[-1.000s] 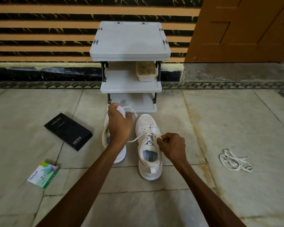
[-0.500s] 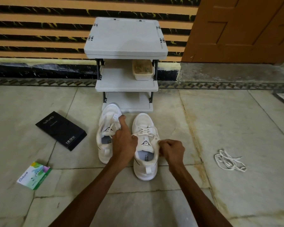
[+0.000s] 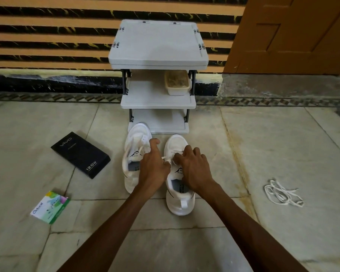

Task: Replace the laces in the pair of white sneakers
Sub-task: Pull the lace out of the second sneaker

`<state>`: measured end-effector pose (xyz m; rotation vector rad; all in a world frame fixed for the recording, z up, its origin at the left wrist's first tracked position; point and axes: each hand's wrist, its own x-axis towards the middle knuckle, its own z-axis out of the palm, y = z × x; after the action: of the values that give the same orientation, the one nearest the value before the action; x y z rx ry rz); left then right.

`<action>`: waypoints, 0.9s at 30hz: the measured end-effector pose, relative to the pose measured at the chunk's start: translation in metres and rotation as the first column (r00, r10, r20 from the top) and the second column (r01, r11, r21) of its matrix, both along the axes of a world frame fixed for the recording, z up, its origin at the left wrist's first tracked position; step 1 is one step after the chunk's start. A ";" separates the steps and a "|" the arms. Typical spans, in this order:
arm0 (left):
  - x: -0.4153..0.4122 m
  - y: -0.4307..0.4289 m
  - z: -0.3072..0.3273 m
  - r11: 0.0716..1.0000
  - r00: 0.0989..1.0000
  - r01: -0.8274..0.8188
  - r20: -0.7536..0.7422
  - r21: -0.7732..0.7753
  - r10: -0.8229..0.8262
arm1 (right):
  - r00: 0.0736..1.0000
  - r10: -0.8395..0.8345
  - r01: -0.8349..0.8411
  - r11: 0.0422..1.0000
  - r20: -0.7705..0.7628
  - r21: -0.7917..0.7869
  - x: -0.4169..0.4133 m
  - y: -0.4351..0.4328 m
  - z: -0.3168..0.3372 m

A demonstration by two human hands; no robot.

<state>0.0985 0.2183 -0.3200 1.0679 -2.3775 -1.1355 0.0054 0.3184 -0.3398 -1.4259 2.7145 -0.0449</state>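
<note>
Two white sneakers stand side by side on the stone floor, toes toward the shelf: the left sneaker (image 3: 134,154) and the right sneaker (image 3: 178,195). Both my hands meet over the right sneaker's lacing. My left hand (image 3: 153,165) pinches a strand of the white lace (image 3: 168,157) between thumb and fingers. My right hand (image 3: 192,167) has its fingers curled down on the lace at the upper eyelets. A loose bundle of white laces (image 3: 282,193) lies on the floor far to the right.
A grey three-tier shelf (image 3: 158,46) stands just behind the sneakers, with a small tub (image 3: 177,83) on its middle tier. A black phone box (image 3: 81,154) and a small green-and-white box (image 3: 49,207) lie to the left. A wooden door (image 3: 294,34) is at the back right.
My left hand came down from high above the left sneaker, where it pulled the lace taut, to the right sneaker's lacing. My right hand moved up onto the eyelets to meet it.
</note>
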 end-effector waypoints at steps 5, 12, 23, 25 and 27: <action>0.006 0.004 -0.002 0.998 0.997 -0.050 -0.051 0.048 0.053 | 0.773 -0.201 0.460 0.831 0.602 -0.313 -0.015 0.003 0.008; 0.000 0.007 -0.001 0.998 0.999 -0.026 -0.033 0.053 0.028 | -0.345 0.092 0.927 0.187 0.934 0.324 -0.034 0.027 -0.007; -0.001 0.010 -0.001 0.999 0.999 -0.020 -0.038 0.049 0.022 | 0.989 -0.106 0.130 0.951 0.100 -0.281 -0.011 0.001 0.010; -0.001 0.010 0.000 0.999 0.999 -0.022 -0.039 0.044 0.024 | 0.996 -0.090 0.083 0.967 -0.018 -0.242 -0.005 -0.004 0.003; 0.000 0.010 0.001 0.999 0.999 -0.012 -0.033 0.037 0.013 | 0.997 -0.054 0.040 0.975 -0.057 -0.220 -0.005 -0.007 0.003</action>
<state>0.0984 0.2279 -0.3191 1.0659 -2.3302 -1.1884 0.0006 0.3115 -0.3369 -1.4373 2.8705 -0.3170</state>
